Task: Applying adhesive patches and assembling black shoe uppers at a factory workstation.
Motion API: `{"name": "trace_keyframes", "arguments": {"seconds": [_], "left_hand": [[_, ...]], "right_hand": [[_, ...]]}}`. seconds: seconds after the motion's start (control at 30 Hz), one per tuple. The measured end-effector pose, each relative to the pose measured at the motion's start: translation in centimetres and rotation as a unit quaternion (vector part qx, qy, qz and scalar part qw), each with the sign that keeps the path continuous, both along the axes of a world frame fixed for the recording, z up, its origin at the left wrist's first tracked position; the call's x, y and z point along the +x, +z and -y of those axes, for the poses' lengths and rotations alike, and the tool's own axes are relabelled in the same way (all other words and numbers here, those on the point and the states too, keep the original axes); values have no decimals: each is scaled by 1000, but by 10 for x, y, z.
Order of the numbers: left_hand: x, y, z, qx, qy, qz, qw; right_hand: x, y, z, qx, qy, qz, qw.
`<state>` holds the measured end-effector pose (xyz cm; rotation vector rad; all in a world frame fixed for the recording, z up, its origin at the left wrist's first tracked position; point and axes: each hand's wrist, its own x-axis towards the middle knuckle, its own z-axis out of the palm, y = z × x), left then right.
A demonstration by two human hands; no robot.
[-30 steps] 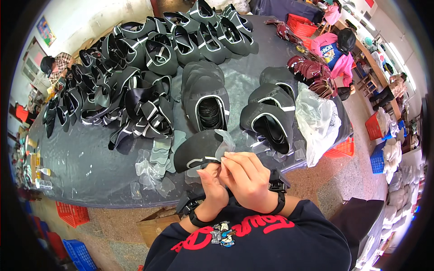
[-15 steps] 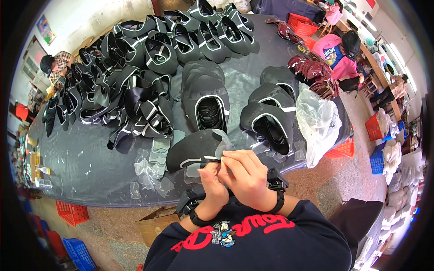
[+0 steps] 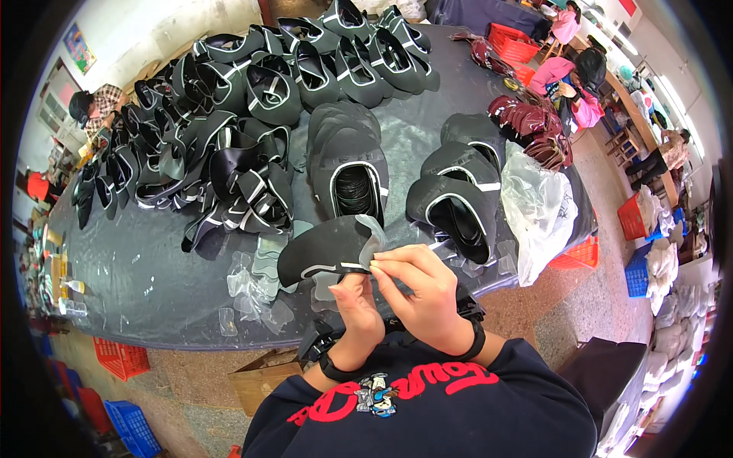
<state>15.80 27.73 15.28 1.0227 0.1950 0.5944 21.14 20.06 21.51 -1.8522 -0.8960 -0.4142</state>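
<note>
Your two hands meet over the near edge of the dark worktop (image 3: 175, 286); the black shoe upper (image 3: 321, 248) is raised in front of them, its rounded end toward your left and its white-trimmed edge toward you. Your left hand (image 3: 359, 313) grips the upper at that edge, thumb upright on the near side; its fingers are mostly hidden, so how tightly they curl you cannot tell. Your right hand (image 3: 418, 294) is closed to a pinch, thumb and forefinger together on the lower end of a translucent piece (image 3: 372, 238); that piece lies against the right end of the upper, its top curling away.

Just left of the upper lie a fanned stack of grey translucent pieces (image 3: 269, 256) and scattered clear pieces (image 3: 263, 301); beyond the upper, a nested stack of uppers (image 3: 347, 153); to its right, a group of three uppers (image 3: 458, 183), near a white plastic bag (image 3: 538, 210); far left, a large heap of uppers (image 3: 202, 145); beyond the bag, dark red pieces (image 3: 531, 126); past those, a co-worker in pink (image 3: 569, 84); below the worktop's left edge, a red basket (image 3: 122, 359).
</note>
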Motion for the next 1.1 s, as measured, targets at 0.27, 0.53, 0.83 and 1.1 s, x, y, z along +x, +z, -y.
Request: {"name": "trace_keyframes", "arguments": {"seconds": [0.27,0.53,0.83,1.1], "left_hand": [[3,5,-8,290,47,-55,954],[1,5,-7,317,72,-42,945],[9,16,-16,-135,7,-26,990],[-2,21,-57,-212,-37,-13,977]], "right_hand": [[-7,4,-2,-19,-12,34,999],[-5,0,-5,-17,-39,34,999],[11,-3,11,123,74,-421,896],[45,0,98,268,0,-441,857]]}}
